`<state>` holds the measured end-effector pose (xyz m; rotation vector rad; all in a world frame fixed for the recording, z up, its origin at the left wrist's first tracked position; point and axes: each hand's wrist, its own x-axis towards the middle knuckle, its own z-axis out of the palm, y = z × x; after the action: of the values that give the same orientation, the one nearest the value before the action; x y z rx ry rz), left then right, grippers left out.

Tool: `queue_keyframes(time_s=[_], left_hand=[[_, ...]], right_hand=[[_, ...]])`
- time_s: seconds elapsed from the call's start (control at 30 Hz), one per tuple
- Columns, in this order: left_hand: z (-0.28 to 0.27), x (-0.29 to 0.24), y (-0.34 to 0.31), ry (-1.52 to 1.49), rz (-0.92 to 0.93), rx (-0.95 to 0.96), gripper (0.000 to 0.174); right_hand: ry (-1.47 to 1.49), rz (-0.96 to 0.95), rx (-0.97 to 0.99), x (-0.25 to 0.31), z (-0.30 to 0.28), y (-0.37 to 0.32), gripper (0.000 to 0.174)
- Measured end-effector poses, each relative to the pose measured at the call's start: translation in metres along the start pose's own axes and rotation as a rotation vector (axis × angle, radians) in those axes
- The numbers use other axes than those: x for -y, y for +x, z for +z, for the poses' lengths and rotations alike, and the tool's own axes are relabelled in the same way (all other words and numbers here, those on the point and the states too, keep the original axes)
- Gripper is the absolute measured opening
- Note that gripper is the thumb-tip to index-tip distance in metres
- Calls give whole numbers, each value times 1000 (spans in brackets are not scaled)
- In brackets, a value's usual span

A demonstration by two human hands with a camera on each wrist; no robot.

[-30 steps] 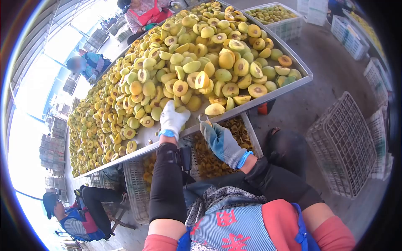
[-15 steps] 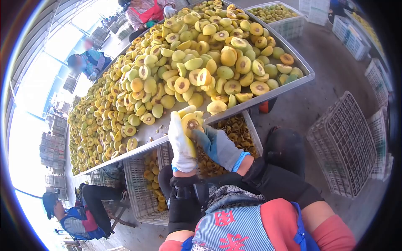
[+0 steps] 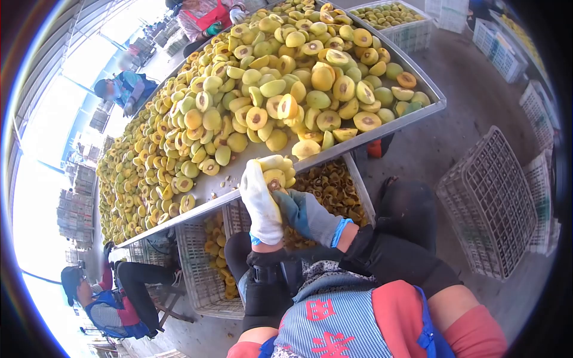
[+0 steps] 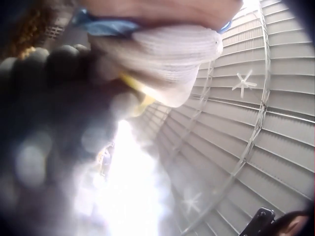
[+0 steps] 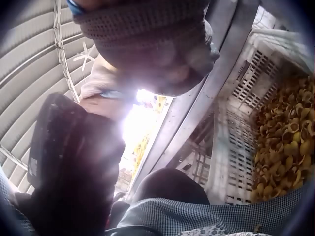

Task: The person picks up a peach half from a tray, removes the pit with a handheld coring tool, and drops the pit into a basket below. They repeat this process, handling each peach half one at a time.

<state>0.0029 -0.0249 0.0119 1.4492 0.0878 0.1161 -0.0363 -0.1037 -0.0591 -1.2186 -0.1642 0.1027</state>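
My left hand (image 3: 261,206), in a white glove with a yellow palm, holds a peach half (image 3: 274,178) cut side up at the table's near edge. My right hand (image 3: 311,216), in a grey and blue glove, is curled close against that half. The looped metal pitting tool seen in it earlier is hidden now. Beyond both hands, a large heap of yellow-green peach halves (image 3: 256,116) covers the metal-rimmed table (image 3: 382,132). In the left wrist view the white glove (image 4: 167,59) is backlit; in the right wrist view the grey glove (image 5: 147,49) hides its fingers.
Beneath the table edge stand a crate (image 5: 231,157) of scooped halves and another crate (image 3: 197,268) holding more fruit. An upturned crate (image 3: 489,203) leans at the right. A fruit-filled crate (image 3: 409,39) stands behind. Another person (image 3: 104,304) sits at the left.
My left hand has come back from the heap with a peach half. The right hand has moved left to meet it, and its metal tool has gone out of sight.
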Motion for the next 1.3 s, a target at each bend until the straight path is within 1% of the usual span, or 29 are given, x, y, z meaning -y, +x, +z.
queue_keyframes(time_s=[0.07, 0.1, 0.17, 0.23, 0.3, 0.37, 0.4, 0.43, 0.47, 0.5, 0.57, 0.6, 0.7, 0.73, 0.8, 0.83, 0.9, 0.93, 0.97, 1.0, 1.03, 1.07, 1.1, 1.17, 1.2, 1.23, 1.3], left_hand=[[-1, 0, -2, -62, -10, 4, 52], [-5, 3, -2, -27, -8, 85, 54], [-20, 7, 7, 46, 62, 252, 57], [-24, 3, 9, -6, 30, 331, 62], [-27, 3, 11, -64, -26, 353, 61], [-33, 5, 13, 11, -87, 388, 60], [-32, -2, 13, 110, -105, 402, 59], [-30, -6, 10, 204, -132, 417, 58], [-33, 0, 10, 152, -119, 455, 57], [-34, 7, 10, 82, -114, 428, 56], [-38, 15, 9, -48, -106, 384, 56], [-34, 4, 0, -190, -117, 303, 56], [-35, 9, -3, -102, -149, 297, 57], [-38, 8, 0, 25, -138, 361, 57], [-37, 8, -4, 92, -136, 348, 56], [-36, 6, -5, 129, -131, 343, 55], [-32, 5, -11, -48, -126, 237, 54], [-31, 6, -13, -139, -129, 182, 54], [-30, 6, -13, -144, -127, 185, 54], [-29, 6, -11, -150, -124, 187, 53], [-30, 7, -12, -155, -125, 185, 53], [-32, 13, -7, -58, -173, 205, 53], [-31, 11, -6, -37, -215, 211, 52], [-31, 6, -6, 5, -295, 217, 52], [-38, 19, 0, -84, -233, 262, 51], [-33, 5, -6, -219, -107, 283, 51], [-12, -22, -29, -501, -135, 61, 46]], right_hand=[[-32, 8, 51, 4, -3, -3, 49], [-51, 1, 84, 12, -6, -2, 50], [129, 341, 256, 56, -14, -9, 52], [221, 657, 376, 59, -23, -9, 60], [377, 746, 461, 55, -26, -8, 63], [200, 755, 400, 59, -24, -6, 64], [125, 772, 355, 65, -20, -7, 65], [25, 737, 313, 71, -16, -9, 64], [-72, 709, 267, 78, -13, -14, 64], [-168, 676, 220, 81, -11, -16, 64], [160, 778, 409, 65, -22, -9, 63], [329, 828, 499, 60, -25, -9, 63], [236, 805, 488, 60, -23, -12, 63], [59, 759, 412, 64, -19, -14, 63], [-289, 664, 259, 77, -9, -21, 62], [-207, 717, 283, 76, -10, -20, 62], [-36, 813, 325, 70, -13, -17, 64], [118, 849, 406, 58, -18, -15, 64], [267, 879, 488, 43, -26, -10, 65], [417, 906, 570, 48, -25, -8, 65], [229, 846, 465, 53, -21, -11, 65], [45, 779, 360, 61, -15, -18, 65], [-133, 705, 256, 72, -9, -21, 64], [-118, 697, 256, 71, -9, -22, 63], [-110, 687, 264, 71, -8, -20, 62], [51, 734, 322, 70, -8, -18, 62], [361, 828, 432, 71, -11, -14, 63]])
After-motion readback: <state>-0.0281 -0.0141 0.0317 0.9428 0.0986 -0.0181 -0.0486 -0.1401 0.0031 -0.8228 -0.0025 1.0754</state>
